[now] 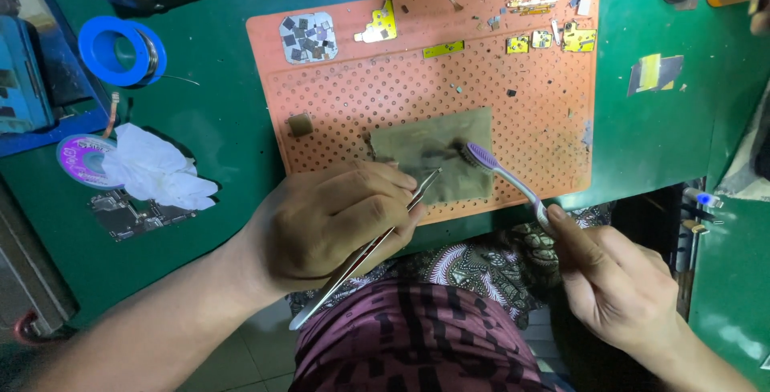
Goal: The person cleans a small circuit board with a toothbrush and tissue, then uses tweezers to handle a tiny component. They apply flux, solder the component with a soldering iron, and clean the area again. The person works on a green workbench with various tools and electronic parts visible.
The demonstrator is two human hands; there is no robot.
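Observation:
My left hand (333, 219) grips metal tweezers (365, 251), whose tips rest on a greyish-green cloth pad (429, 147). The pad lies on an orange perforated work mat (521, 95). My right hand (613, 276) holds a purple toothbrush (505, 175) by its handle. Its bristle head sits on the right part of the pad, close to the tweezer tips. Whatever small part the tweezers pinch is too small and dark to make out.
Small yellow circuit pieces (553, 39), a yellow bracket (379, 27) and a patch of tiny chips (308, 37) lie along the mat's far edge. At left are a blue solder spool (122, 49), a white tissue (156, 169), a dark circuit board (132, 215) and a purple reel (80, 158).

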